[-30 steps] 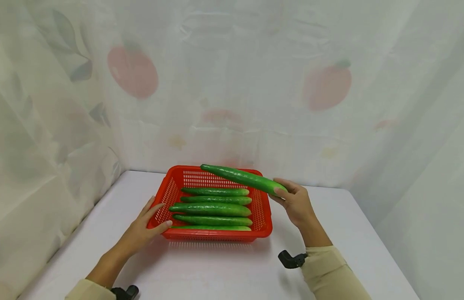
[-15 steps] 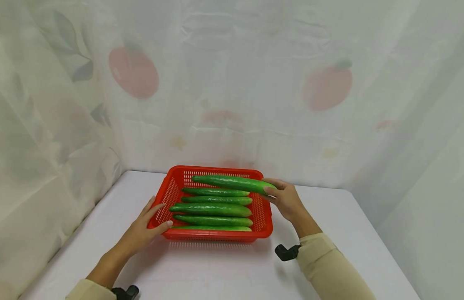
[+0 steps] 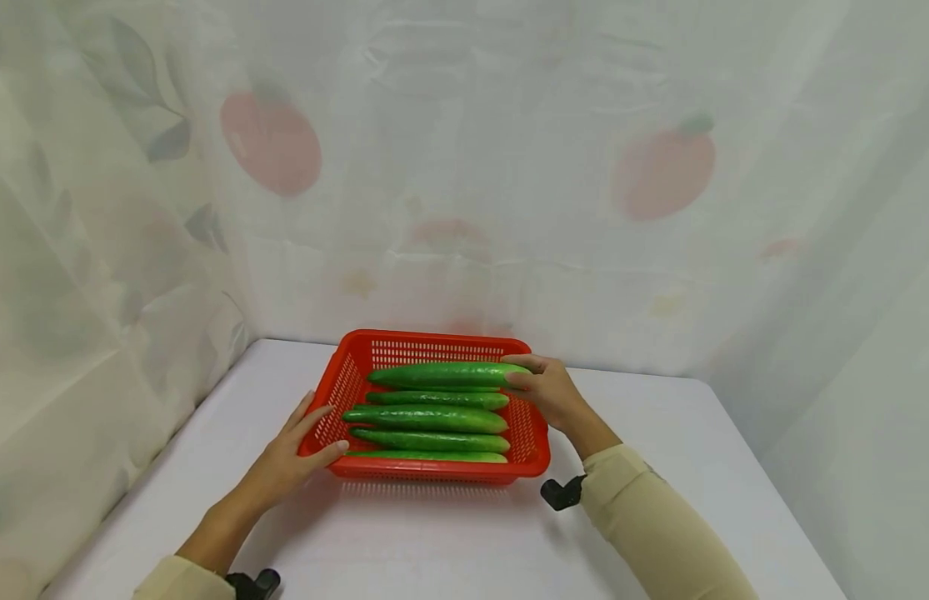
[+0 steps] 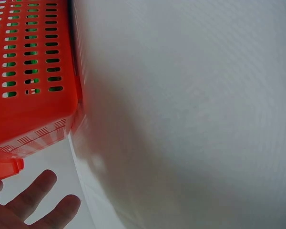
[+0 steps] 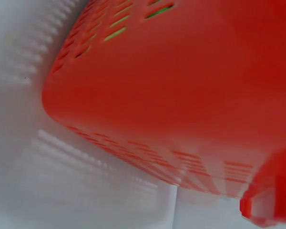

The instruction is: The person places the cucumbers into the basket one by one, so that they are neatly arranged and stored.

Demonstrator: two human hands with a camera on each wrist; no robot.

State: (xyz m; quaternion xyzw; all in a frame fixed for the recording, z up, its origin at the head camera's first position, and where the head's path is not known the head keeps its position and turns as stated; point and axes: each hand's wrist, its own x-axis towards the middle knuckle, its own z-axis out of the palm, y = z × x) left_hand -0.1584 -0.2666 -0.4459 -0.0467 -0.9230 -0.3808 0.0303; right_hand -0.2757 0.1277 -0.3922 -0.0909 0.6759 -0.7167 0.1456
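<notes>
My right hand (image 3: 550, 392) grips the pale right end of a cucumber (image 3: 437, 374), its thumb over the near side. This cucumber lies along the back of a red plastic basket (image 3: 434, 472), level and partly covering the one behind or below it; whether it touches that one I cannot tell. Several more cucumbers (image 3: 427, 418) lie side by side in the basket. My left hand (image 3: 284, 458) rests at the basket's left front corner, thumb and fingers spread and fairly straight on the rim. In the left wrist view, some fingers (image 4: 35, 191) extend beside the basket wall (image 4: 33, 109).
The basket stands on a white table (image 3: 434, 542). Behind it hangs a pale curtain (image 3: 464, 167) with fruit prints, and more curtain hangs at both sides. The right wrist view is mostly filled by the basket's slotted outer wall (image 5: 157, 86).
My right hand has moved left and down, bringing its cucumber from a tilted position above the basket's right rim to a level one inside at the back. My left hand has stayed in place.
</notes>
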